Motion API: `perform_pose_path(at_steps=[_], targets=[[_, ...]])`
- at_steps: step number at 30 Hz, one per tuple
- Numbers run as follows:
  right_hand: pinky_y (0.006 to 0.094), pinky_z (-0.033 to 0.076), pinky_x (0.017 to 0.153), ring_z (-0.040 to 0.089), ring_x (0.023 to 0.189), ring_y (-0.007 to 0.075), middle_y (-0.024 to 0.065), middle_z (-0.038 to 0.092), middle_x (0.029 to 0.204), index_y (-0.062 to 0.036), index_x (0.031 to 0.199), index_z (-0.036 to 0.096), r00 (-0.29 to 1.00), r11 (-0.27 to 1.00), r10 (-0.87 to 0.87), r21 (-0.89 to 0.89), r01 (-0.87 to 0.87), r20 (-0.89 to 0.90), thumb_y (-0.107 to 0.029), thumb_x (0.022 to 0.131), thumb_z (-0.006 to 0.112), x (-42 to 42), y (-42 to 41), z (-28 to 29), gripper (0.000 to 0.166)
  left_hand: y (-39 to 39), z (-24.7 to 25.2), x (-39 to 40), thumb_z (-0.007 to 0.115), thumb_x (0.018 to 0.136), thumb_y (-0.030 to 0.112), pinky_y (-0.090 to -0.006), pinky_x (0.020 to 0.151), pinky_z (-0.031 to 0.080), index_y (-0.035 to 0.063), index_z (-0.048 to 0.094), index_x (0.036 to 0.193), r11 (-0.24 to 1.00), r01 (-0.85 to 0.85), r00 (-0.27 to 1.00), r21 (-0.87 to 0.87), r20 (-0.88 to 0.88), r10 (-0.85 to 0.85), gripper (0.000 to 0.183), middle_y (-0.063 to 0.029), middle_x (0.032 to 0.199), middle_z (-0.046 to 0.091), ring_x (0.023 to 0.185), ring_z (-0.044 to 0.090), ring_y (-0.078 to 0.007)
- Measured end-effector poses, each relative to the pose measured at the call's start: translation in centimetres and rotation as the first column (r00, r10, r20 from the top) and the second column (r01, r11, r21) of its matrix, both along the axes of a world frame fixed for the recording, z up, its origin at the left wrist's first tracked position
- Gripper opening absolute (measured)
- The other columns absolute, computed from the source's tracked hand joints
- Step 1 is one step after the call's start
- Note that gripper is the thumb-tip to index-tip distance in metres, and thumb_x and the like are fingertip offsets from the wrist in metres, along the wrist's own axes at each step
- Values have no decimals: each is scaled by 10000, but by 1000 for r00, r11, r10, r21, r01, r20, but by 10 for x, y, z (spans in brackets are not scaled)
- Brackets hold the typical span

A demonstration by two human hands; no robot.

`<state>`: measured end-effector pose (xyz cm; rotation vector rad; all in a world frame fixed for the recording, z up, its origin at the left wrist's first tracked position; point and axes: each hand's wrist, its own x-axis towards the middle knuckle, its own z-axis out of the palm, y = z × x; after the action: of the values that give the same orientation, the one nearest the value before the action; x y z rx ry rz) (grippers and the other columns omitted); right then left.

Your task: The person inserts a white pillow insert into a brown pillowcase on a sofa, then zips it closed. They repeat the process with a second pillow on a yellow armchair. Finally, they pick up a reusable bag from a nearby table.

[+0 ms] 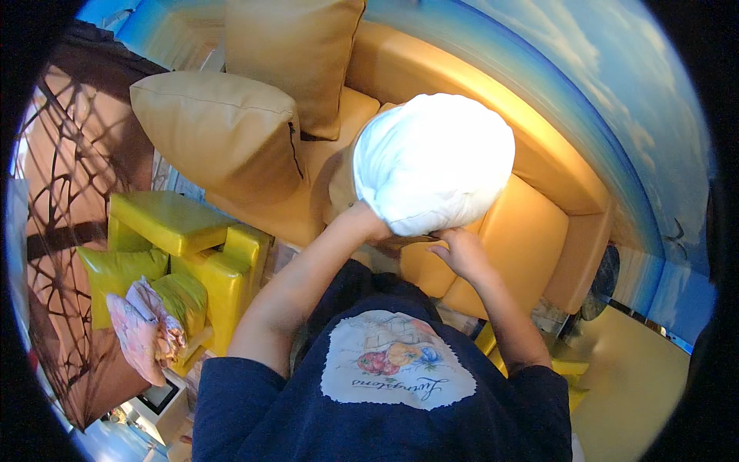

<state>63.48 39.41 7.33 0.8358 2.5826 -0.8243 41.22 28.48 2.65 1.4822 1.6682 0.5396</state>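
Note:
A bulging white cloth item (436, 164), perhaps a cushion or its cover, is raised before me over a tan sofa (519, 231). My left hand (375, 222) is at its lower left edge, the fingers hidden behind or inside the cloth. At the lower right edge is my right hand (459, 248), its thumb apart and its fingertips partly hidden under the cloth; its grip is unclear. Behind the white cloth, a part of another tan cushion seems to show on its left side.
Large tan cushions (213, 127) lean on the sofa's left part, one with a dark zip. A yellow-green armchair (216, 271) at the left holds green cushions (115, 271) and folded patterned cloth (141, 335). A patterned screen stands at the far left, a tan table top (629, 381) at the lower right.

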Motion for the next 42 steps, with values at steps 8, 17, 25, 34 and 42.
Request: perform_pose_path(at_steps=[8,17,25,34,42], targets=[[462,526,806,652,952,366,169,676,980,-22,904,702,994,974,-34,222,56,-101,-174,782,764,16,54,12,205,-63,37,-14,659,900,315,-469,1198,207,157,592,1365,947,-157,942,281,-245,229,496,-94,1398,584,1356,458,-298],[455,454,986,539,1167,380,158,555,1283,-48,1282,541,916,908,401,138,-395,-23,-154,603,890,-71,17,147,771,-109,-17,17,714,837,297,-457,1042,389,86,671,1163,797,-493,838,351,-54,542,391,-213,1299,541,1205,477,-408],[559,180,1199,357,1429,341,108,468,1474,-115,1488,389,706,685,707,297,-665,-52,-323,448,940,-140,11,105,1195,-100,-23,20,665,822,167,-439,904,464,41,675,983,574,-677,725,461,288,625,204,-121,1028,664,1031,594,-338],[588,107,1193,313,1447,366,129,493,1430,-108,1421,478,773,790,613,127,-600,-163,-499,642,855,-116,4,113,949,-30,-17,-19,663,918,306,-509,669,472,18,596,815,447,-891,440,-72,98,893,314,-211,807,657,764,626,-410],[559,262,1090,454,1255,356,203,536,1300,-42,1240,636,969,972,233,47,-230,-81,-497,799,713,-100,-11,75,638,-20,-17,-13,704,849,325,-466,791,561,8,718,922,661,-712,702,-236,-265,661,326,-232,932,716,889,701,-392]])
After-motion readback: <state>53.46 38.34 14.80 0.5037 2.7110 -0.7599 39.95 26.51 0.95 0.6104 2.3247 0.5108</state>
